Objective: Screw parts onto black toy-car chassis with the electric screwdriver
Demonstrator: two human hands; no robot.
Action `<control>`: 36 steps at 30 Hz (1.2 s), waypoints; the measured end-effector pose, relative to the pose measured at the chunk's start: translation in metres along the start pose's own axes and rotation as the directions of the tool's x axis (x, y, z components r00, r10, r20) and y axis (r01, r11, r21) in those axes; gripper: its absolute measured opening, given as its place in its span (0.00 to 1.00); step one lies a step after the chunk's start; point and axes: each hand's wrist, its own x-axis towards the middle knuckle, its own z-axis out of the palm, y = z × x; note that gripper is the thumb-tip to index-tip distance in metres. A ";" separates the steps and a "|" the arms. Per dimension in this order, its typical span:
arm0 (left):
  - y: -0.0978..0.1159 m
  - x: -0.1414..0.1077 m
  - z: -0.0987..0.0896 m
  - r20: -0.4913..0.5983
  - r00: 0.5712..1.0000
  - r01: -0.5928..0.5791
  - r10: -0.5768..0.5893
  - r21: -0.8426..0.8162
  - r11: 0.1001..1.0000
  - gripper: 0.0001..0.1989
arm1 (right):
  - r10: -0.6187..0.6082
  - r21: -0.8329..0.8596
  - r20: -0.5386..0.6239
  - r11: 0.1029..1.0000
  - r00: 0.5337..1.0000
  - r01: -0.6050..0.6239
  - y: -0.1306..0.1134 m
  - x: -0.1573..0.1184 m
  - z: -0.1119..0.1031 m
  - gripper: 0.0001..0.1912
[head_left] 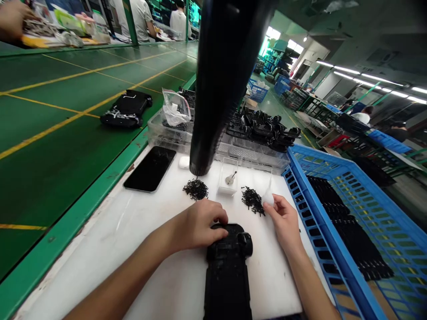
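Green surface (pixel 50 186) with yellow lines runs past a white worktop (pixel 160 249) in a factory workshop. Taking the worktop's middle as my clock's centre, the black molded part (pixel 227 284) lies at six o'clock, lengthwise toward me. My left hand (pixel 196 224) is closed on its far left corner, thumb on top, fingers curled; I cannot tell how hard they press. At two o'clock, my right hand (pixel 287 218) pinches a white bulb (pixel 267 198) between thumb and fingers, its thin tip upward, beside a pile of small black screws (pixel 252 201). A second pile (pixel 195 189) sits at eleven, below a dark upright tool (pixel 213 89); a blue crate (pixel 336 258) stands at three. Good handling here, I judge, means a light squeeze on the bulb, its tip clear of the screws, and the part kept flat, steadied near its edge with my fingertips out from under the tool.
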 end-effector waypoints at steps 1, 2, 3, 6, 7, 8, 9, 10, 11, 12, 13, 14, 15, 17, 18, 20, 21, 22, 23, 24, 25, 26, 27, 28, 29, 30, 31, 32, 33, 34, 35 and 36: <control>-0.002 0.000 0.001 0.004 1.000 -0.006 0.006 0.006 1.000 0.10 | -0.001 0.013 0.000 1.000 1.000 0.001 0.000 0.000 -0.001 0.21; -0.004 -0.001 0.003 0.013 1.000 -0.011 0.011 0.007 1.000 0.15 | -0.002 0.018 -0.002 1.000 1.000 0.002 -0.001 -0.001 -0.002 0.21; -0.006 -0.001 0.004 0.026 0.999 -0.019 0.019 0.003 1.000 0.23 | -0.004 0.019 -0.002 1.000 1.000 0.004 -0.002 -0.002 -0.002 0.21; -0.008 -0.003 0.008 0.065 0.996 -0.068 0.068 -0.007 0.998 0.44 | -0.002 -0.007 0.016 1.000 1.000 0.002 -0.010 -0.014 -0.004 0.21; -0.008 -0.003 0.009 0.078 0.994 -0.082 0.082 -0.001 0.997 0.47 | 0.002 -0.016 0.026 1.000 1.000 -0.002 -0.012 -0.020 -0.004 0.22; -0.008 -0.003 0.010 0.092 0.992 -0.087 0.086 0.015 0.996 0.48 | 0.009 -0.017 0.033 1.000 0.999 -0.009 -0.014 -0.028 -0.005 0.22; -0.007 -0.002 0.011 0.111 0.991 -0.082 0.078 0.036 0.996 0.47 | 0.020 -0.008 0.037 1.000 0.999 -0.019 -0.014 -0.037 -0.006 0.23; -0.007 -0.002 0.011 0.132 0.989 -0.068 0.060 0.059 0.996 0.46 | 0.035 0.009 0.038 0.999 0.999 -0.035 -0.014 -0.047 -0.007 0.22; -0.006 0.000 0.012 0.152 0.988 -0.052 0.039 0.081 0.995 0.44 | 0.055 0.031 0.035 0.998 0.998 -0.057 -0.011 -0.057 -0.009 0.22; -0.006 0.001 0.013 0.170 0.985 -0.036 0.019 0.099 0.994 0.43 | 0.080 0.056 0.024 0.995 0.997 -0.081 -0.008 -0.067 -0.011 0.22; -0.005 0.002 0.014 0.182 0.983 -0.025 0.004 0.111 0.993 0.41 | 0.106 0.079 0.004 0.991 0.994 -0.106 -0.004 -0.077 -0.014 0.22; -0.004 0.003 0.015 0.187 0.982 -0.017 -0.006 0.118 0.993 0.39 | 0.133 0.098 -0.014 0.987 0.991 -0.131 0.000 -0.086 -0.016 0.23; -0.003 0.004 0.015 0.190 0.982 -0.010 -0.013 0.122 0.993 0.37 | 0.157 0.113 -0.026 0.982 0.987 -0.153 0.004 -0.094 -0.019 0.23; 0.000 0.005 0.016 0.195 0.980 0.005 -0.029 0.126 0.992 0.34 | 0.192 0.123 -0.027 0.974 0.981 -0.188 0.010 -0.105 -0.024 0.24; 0.001 0.006 0.016 0.200 0.979 0.013 -0.038 0.125 0.992 0.33 | 0.201 0.116 -0.016 0.973 0.979 -0.198 0.011 -0.108 -0.025 0.25; 0.004 0.006 0.016 0.213 0.976 0.021 -0.047 0.121 0.992 0.32 | 0.199 0.085 0.014 0.976 0.980 -0.200 0.010 -0.111 -0.026 0.25; 0.004 0.007 0.016 0.220 0.974 0.019 -0.045 0.119 0.993 0.32 | 0.190 0.071 0.026 0.979 0.981 -0.191 0.009 -0.111 -0.026 0.25; 0.005 0.007 0.016 0.225 0.973 0.016 -0.043 0.118 0.993 0.31 | 0.176 0.065 0.036 0.982 0.984 -0.178 0.008 -0.110 -0.025 0.24; 0.005 0.007 0.016 0.228 0.973 0.014 -0.041 0.116 0.993 0.31 | 0.160 0.072 0.048 0.984 0.986 -0.164 0.007 -0.109 -0.024 0.23; 0.004 0.007 0.017 0.230 0.972 0.015 -0.041 0.114 0.993 0.31 | 0.142 0.094 0.055 0.985 0.988 -0.147 0.006 -0.108 -0.024 0.21; 0.004 0.007 0.017 0.229 0.973 0.018 -0.043 0.109 0.994 0.31 | 0.125 0.127 0.060 0.983 0.990 -0.131 0.006 -0.107 -0.024 0.19; 0.003 0.007 0.018 0.226 0.973 0.024 -0.047 0.102 0.995 0.32 | 0.107 0.168 0.062 0.979 0.992 -0.116 0.006 -0.106 -0.024 0.17; 0.003 0.007 0.018 0.226 0.973 0.031 -0.052 0.094 0.995 0.32 | 0.093 0.213 0.061 0.972 0.994 -0.104 0.007 -0.106 -0.025 0.15; 0.003 0.007 0.018 0.228 0.972 0.039 -0.058 0.087 0.995 0.32 | 0.089 0.256 0.061 0.961 0.994 -0.102 0.007 -0.105 -0.026 0.14; 0.003 0.007 0.017 0.233 0.970 0.046 -0.064 0.083 0.996 0.32 | 0.093 0.296 0.058 0.949 0.994 -0.106 0.008 -0.106 -0.028 0.13; 0.003 0.007 0.017 0.238 0.969 0.050 -0.068 0.082 0.995 0.32 | 0.101 0.332 0.056 0.936 0.993 -0.114 0.009 -0.106 -0.029 0.13; 0.003 0.007 0.016 0.242 0.968 0.052 -0.071 0.083 0.995 0.32 | 0.108 0.363 0.052 0.924 0.993 -0.120 0.010 -0.106 -0.029 0.13; 0.004 0.007 0.016 0.245 0.967 0.051 -0.071 0.085 0.995 0.32 | 0.116 0.389 0.042 0.913 0.992 -0.123 0.010 -0.107 -0.029 0.13; 0.005 0.007 0.015 0.245 0.967 0.048 -0.068 0.087 0.995 0.31 | 0.122 0.408 0.030 0.904 0.992 -0.123 0.009 -0.107 -0.028 0.12; 0.005 0.007 0.015 0.242 0.968 0.043 -0.064 0.090 0.995 0.31 | 0.123 0.422 0.017 0.899 0.992 -0.119 0.008 -0.108 -0.026 0.12; 0.006 0.007 0.014 0.238 0.969 0.039 -0.061 0.094 0.995 0.30 | 0.124 0.431 0.002 0.895 0.992 -0.113 0.007 -0.108 -0.024 0.11; 0.007 0.007 0.014 0.234 0.970 0.036 -0.059 0.099 0.994 0.29 | 0.129 0.438 -0.010 0.892 0.992 -0.111 0.005 -0.108 -0.021 0.11</control>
